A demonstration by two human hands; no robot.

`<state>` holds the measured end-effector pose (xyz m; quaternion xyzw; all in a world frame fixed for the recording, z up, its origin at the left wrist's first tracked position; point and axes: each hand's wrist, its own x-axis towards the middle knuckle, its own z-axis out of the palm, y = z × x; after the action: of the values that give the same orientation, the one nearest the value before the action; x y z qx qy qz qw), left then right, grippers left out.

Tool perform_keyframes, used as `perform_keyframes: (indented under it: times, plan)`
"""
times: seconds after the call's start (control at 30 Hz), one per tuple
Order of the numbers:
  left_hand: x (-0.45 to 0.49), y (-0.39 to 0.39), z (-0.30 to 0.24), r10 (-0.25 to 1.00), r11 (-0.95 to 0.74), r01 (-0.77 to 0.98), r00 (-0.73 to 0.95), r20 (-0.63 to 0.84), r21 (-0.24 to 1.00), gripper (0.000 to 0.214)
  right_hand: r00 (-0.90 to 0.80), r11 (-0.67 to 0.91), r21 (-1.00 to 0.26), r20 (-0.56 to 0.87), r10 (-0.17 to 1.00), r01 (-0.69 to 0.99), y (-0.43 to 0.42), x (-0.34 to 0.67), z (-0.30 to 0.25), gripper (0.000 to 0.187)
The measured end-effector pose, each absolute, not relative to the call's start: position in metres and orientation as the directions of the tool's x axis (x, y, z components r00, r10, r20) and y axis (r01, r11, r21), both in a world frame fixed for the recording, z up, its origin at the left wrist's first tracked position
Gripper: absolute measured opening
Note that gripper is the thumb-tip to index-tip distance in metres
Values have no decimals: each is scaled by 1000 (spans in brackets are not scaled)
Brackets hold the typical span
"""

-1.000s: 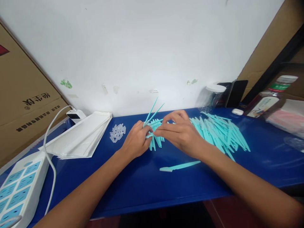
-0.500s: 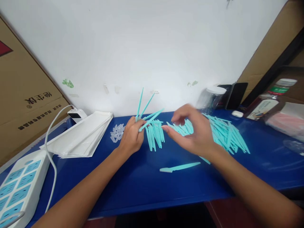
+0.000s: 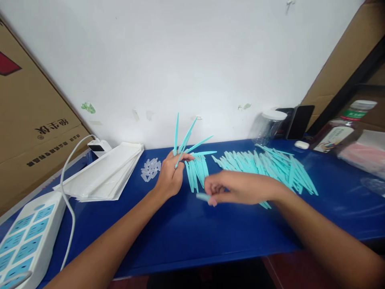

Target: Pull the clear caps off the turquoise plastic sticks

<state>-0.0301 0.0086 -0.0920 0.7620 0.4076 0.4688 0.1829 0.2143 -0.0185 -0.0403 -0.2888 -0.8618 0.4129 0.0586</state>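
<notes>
My left hand [image 3: 172,170] is closed around several turquoise eyebrow razors [image 3: 187,136], their slim handles fanning up and to the right. Between the thumb and fingers of my right hand [image 3: 228,188] is a single eyebrow razor [image 3: 202,196], its pale end pointing left just above the table; the rest is hidden by the hand. A small row of razors [image 3: 196,170] lies beside my left hand. Behind and right of my right hand spreads a larger pile of razors [image 3: 288,168]. Small translucent caps [image 3: 150,169] sit in a heap left of my left hand.
On the blue table [image 3: 192,241], white sleeves [image 3: 105,174] and a power strip [image 3: 33,235] with a cable lie at left. A lidded clear jar [image 3: 270,124], phones [image 3: 299,122], a white case [image 3: 301,145] and a bottle [image 3: 341,128] stand at back right.
My right hand has come down and closed on the single razor that lay near the table's front, lifting it slightly. In my left hand the razors have fanned out a little differently.
</notes>
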Motion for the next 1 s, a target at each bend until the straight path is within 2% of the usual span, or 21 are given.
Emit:
perform_keyframes:
  times: [0.07, 0.1, 0.17, 0.23, 0.47, 0.7, 0.77, 1.0]
  plan:
    - [-30, 7, -92, 787, -610, 462, 262, 558, 644, 39, -732, 529, -746, 81, 676, 406, -16, 216, -35, 22]
    - [-29, 7, -92, 784, -615, 467, 277, 556, 636, 41, -663, 598, -687, 224, 714, 412, -14, 217, -35, 24]
    - [-27, 4, -93, 780, -621, 475, 298, 550, 623, 42, -553, 736, -487, 488, 676, 470, -10, 217, -38, 24]
    - [-25, 2, -93, 778, -625, 473, 317, 542, 621, 44, -531, 805, -315, 622, 575, 503, -8, 216, -43, 23]
    - [-23, -3, -93, 728, -685, 428, 428, 535, 590, 42, -646, 861, -9, 656, 389, 509, -12, 206, -49, 22]
    - [-24, -7, -92, 716, -697, 478, 499, 488, 534, 33, -598, 854, 218, 791, 128, 472, -19, 201, -52, 26]
    - [-23, -7, -91, 705, -709, 482, 514, 489, 515, 32, -584, 841, 238, 804, 111, 487, -21, 200, -52, 28]
    - [-23, -7, -93, 668, -743, 475, 553, 498, 471, 30, -568, 802, 233, 809, 154, 549, -21, 195, -56, 26]
